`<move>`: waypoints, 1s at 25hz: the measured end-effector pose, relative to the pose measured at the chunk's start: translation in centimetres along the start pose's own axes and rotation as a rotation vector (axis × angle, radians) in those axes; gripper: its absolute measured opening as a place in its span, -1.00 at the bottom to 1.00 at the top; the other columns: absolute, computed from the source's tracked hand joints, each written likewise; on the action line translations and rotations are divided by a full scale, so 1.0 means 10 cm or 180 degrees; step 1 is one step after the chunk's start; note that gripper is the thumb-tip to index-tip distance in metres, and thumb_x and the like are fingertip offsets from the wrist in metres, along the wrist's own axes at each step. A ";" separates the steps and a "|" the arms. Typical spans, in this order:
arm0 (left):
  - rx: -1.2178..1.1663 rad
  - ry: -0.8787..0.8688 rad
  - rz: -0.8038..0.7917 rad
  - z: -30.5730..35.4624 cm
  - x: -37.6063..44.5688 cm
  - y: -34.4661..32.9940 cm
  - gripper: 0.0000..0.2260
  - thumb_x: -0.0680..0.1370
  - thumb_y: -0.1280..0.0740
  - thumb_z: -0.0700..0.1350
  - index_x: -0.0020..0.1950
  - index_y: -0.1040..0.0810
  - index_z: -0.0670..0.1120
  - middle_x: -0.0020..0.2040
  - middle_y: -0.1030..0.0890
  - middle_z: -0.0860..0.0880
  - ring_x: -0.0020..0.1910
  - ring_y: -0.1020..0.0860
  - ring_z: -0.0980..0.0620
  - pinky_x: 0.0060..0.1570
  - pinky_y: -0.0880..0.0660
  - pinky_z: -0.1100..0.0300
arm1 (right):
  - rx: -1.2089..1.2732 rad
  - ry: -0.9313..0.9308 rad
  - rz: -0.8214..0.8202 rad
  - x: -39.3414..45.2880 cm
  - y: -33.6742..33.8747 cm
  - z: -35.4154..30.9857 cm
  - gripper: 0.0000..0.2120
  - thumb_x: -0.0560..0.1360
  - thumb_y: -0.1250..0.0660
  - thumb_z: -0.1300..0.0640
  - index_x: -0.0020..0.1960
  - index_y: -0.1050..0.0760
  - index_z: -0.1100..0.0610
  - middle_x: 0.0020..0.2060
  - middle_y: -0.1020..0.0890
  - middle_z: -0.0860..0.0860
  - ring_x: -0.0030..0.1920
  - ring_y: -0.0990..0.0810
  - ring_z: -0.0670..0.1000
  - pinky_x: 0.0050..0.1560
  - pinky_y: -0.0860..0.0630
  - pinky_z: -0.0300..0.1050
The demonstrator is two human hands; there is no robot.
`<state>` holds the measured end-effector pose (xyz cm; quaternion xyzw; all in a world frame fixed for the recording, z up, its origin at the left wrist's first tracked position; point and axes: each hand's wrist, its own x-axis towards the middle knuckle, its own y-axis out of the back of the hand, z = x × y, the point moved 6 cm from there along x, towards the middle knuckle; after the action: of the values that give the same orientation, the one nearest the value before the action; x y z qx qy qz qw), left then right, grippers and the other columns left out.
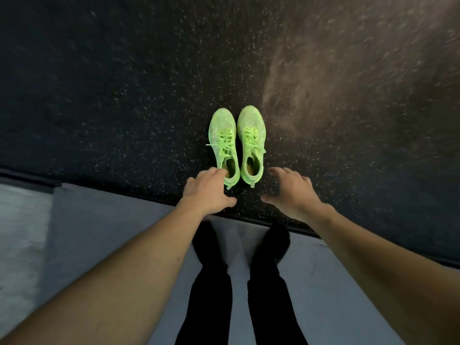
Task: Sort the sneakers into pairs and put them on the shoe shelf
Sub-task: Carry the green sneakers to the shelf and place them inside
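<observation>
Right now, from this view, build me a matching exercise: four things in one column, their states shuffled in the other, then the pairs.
1. left hand
2. right hand
3. left sneaker
4. floor

a. dark and speckled
b. open, clear of both sneakers
c. fingers at a sneaker's heel opening
d. toe pointing away, beside its twin

Pairs: 1-c, 2-b, 3-d, 4-a

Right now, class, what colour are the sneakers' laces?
Neon yellow-green laces, matching the sneakers; head view.

Two neon-green sneakers (237, 145), one matched pair, before me; my two hands (207, 190); my two legs (211, 282).
</observation>
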<state>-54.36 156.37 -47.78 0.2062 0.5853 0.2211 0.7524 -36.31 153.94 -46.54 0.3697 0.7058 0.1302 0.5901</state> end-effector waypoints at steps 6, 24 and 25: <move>0.0221 -0.0175 0.0076 -0.17 1.14 -0.91 -0.38 0.46 -0.42 0.13 0.42 -0.35 -0.08 0.35 -0.41 -0.03 0.37 -0.33 -0.07 0.28 -0.37 -0.07 | -0.0197 0.0162 -0.0050 1.06 -0.98 0.24 -0.31 0.46 -0.40 -0.08 0.49 -0.21 0.04 0.38 -0.41 0.04 0.40 -0.33 0.11 0.38 -0.21 0.09; 0.0635 -0.0273 0.0654 -0.10 0.98 -0.90 -0.98 0.55 -0.35 -0.13 -0.06 -0.53 -0.05 -0.09 -0.49 -0.09 -0.22 -0.43 -0.06 -0.21 -0.31 0.12 | -0.0220 0.0334 0.0383 0.98 -1.18 0.07 -0.85 0.52 -0.23 0.31 0.02 -0.52 0.16 -0.17 -0.56 0.14 -0.13 -0.59 0.23 -0.25 -0.40 -0.05; 0.0630 -0.0261 0.0634 -0.05 0.78 -0.76 -0.97 0.55 -0.35 -0.13 -0.07 -0.52 -0.05 -0.10 -0.47 -0.09 -0.23 -0.40 -0.04 -0.21 -0.31 0.12 | -0.0215 0.0332 0.0373 0.80 -1.04 0.01 -0.85 0.52 -0.22 0.30 0.01 -0.52 0.16 -0.19 -0.53 0.13 -0.13 -0.59 0.23 -0.25 -0.39 -0.05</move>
<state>-52.42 154.65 -58.37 0.3453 0.5496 0.2273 0.7259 -40.30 152.10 -58.87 0.3830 0.7079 0.2074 0.5561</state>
